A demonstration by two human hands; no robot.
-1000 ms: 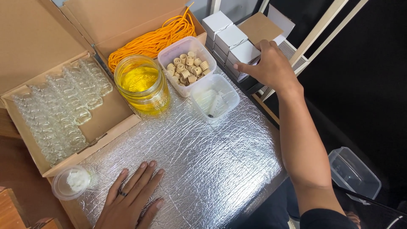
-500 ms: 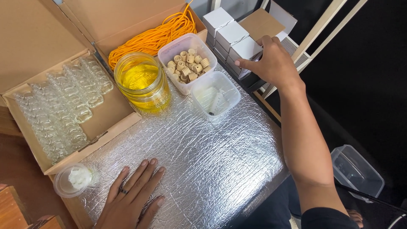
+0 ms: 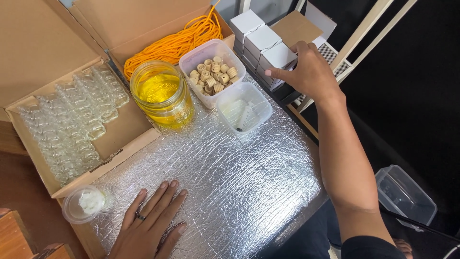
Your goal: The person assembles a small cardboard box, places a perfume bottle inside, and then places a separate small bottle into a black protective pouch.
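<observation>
The right hand (image 3: 309,72) reaches past the far right edge of the silver foil mat (image 3: 225,177) and closes its fingers around the nearest small white box (image 3: 277,56), thumb on the near side and fingers over the top. This box is at the near end of a row of white boxes (image 3: 254,33) that stands just beyond the far right corner of the mat, so it is the easiest one to take.

The left hand (image 3: 148,223) lies flat and open on the near left part of the mat, palm down, holding nothing; I think it keeps the light foil steady.

Along the far edge of the mat stand a glass jar with yellow liquid (image 3: 162,93), a plastic tub of beige corks (image 3: 212,74) and a second clear tub (image 3: 244,109). A cardboard tray of small glass bottles (image 3: 72,120) sits at the left edge, and orange cord (image 3: 175,43) lies in a box behind. A small round cup with white material (image 3: 85,204) rests at the near left corner.
</observation>
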